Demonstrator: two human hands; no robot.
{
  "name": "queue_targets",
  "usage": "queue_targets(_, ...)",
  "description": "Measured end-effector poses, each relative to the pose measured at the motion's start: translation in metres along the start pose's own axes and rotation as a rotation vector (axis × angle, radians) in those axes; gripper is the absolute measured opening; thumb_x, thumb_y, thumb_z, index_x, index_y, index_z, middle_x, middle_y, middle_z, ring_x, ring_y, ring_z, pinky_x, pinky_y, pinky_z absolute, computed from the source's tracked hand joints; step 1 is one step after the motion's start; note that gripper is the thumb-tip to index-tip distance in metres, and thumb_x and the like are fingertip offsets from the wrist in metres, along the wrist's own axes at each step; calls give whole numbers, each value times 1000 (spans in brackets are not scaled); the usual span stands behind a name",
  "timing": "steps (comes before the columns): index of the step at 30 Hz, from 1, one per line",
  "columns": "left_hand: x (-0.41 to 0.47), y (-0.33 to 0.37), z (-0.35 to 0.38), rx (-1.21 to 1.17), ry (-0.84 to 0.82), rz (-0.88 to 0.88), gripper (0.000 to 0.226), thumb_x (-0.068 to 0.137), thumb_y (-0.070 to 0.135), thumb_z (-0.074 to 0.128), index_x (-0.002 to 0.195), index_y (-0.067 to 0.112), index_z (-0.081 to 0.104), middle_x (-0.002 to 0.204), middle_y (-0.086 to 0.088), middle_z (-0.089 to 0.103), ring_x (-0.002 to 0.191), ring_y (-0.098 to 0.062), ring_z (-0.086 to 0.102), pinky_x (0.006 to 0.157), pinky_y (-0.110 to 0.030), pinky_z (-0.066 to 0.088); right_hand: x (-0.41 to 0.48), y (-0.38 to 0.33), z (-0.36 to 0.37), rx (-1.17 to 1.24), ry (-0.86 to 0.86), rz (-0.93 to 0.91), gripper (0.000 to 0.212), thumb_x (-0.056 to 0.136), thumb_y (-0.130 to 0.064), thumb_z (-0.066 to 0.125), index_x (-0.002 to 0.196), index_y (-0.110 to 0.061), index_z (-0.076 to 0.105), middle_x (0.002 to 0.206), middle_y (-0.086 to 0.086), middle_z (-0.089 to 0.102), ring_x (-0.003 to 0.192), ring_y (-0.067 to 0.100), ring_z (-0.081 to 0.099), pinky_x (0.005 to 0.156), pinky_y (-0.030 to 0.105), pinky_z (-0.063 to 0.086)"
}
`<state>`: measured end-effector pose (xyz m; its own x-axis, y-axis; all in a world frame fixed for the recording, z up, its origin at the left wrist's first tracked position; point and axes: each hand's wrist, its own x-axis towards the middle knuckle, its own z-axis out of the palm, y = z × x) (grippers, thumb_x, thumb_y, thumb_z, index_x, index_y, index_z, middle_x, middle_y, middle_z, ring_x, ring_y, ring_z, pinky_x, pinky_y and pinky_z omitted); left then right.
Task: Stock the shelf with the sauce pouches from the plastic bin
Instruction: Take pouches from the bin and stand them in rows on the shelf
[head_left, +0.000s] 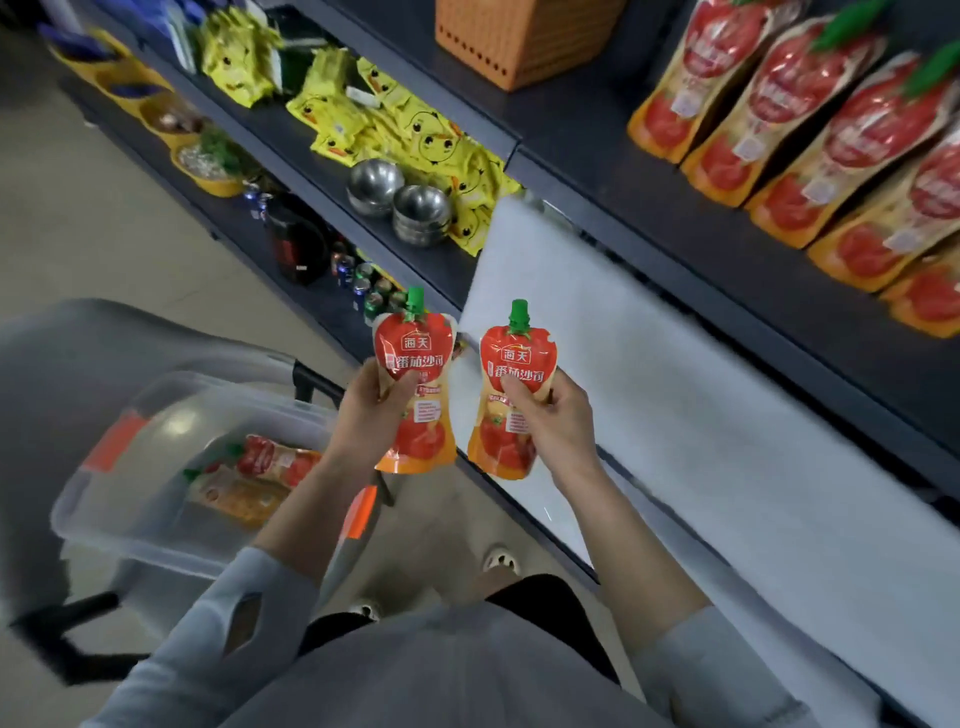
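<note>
Sauce pouch (413, 400), green-capped, stands upright in the left grip (366, 415), fingers curled round it. Just beside it at 3 o'clock, the right grip (561, 423) clasps a second pouch (511, 395). Spare pouches (260, 470) lie in the plastic bin (130, 535) at 8 o'clock. A stocked row (810, 135) lines the shelf (623, 171) at 2 o'clock.
</note>
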<state>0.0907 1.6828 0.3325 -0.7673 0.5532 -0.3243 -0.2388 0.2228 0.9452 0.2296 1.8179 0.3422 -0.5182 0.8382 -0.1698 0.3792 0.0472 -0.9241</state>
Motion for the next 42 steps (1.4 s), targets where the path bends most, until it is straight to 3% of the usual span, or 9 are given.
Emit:
queue_targets(5,1,38,67,62,-159,98,15,93,27,60,106,20,59,100,-4,70,91,-22,70,85,-47,57,2,-16,-73,66,178,-32,7,89,-38,72,93,-36,66,99,-11,74,96,12,70,92,45,57)
queue_targets(8,-2,63,116,88,-275,176,25,96,30,55,117,17,58,104,-6,71,92,-23,71,83,-49,58,4,-25,-124,97,277,-62,12,90,-37,71,100,-32,67,102,-9,73,98,12,70,93,45,57)
queue_targets(10,-6,78,150,88,-329,229,27,96,32,55,120,18,56,106,-4,70,94,-22,70,82,-45,58,6,-30,-160,102,344,-78,15,88,-38,73,101,-29,68,102,-7,74,97,13,71,92,47,57)
queue_targets(14,-21,109,220,53,-415,323,22,97,33,53,117,25,56,103,8,68,90,-7,67,66,-17,52,10,-37,-234,91,454,-130,16,88,-39,73,100,-30,68,102,-7,75,97,13,71,90,48,57)
queue_targets(18,-36,141,283,36,-505,384,28,96,38,53,122,27,54,107,12,67,94,-6,66,69,-16,50,13,-44,-300,102,530,-180,11,89,-37,72,97,-36,65,106,-7,74,99,12,71,92,47,57)
queue_targets(24,-43,171,369,15,-578,484,33,96,37,55,127,26,52,117,7,65,105,-8,64,86,-29,53,27,-48,-393,144,602,-195,21,86,-36,76,105,-30,69,107,-7,75,100,13,72,90,45,57)
queue_targets(32,-45,182,442,-33,-601,522,36,96,33,54,132,26,49,118,11,63,106,-2,62,85,-23,52,58,-37,-495,220,688,-120,20,84,-18,79,102,-19,72,94,-9,75,83,3,71,71,24,55)
queue_targets(36,-41,179,463,-39,-610,505,36,97,33,54,132,27,48,119,12,64,109,-5,62,91,-30,53,77,-24,-528,231,666,-51,15,85,-16,77,98,-18,71,97,-2,74,88,14,71,75,32,56)
queue_targets(42,-37,175,478,-24,-578,509,37,96,32,55,132,25,49,117,13,64,107,-3,62,88,-26,53,116,-13,-545,286,653,-22,14,87,-13,75,98,-17,68,95,-2,72,81,12,70,59,23,55)
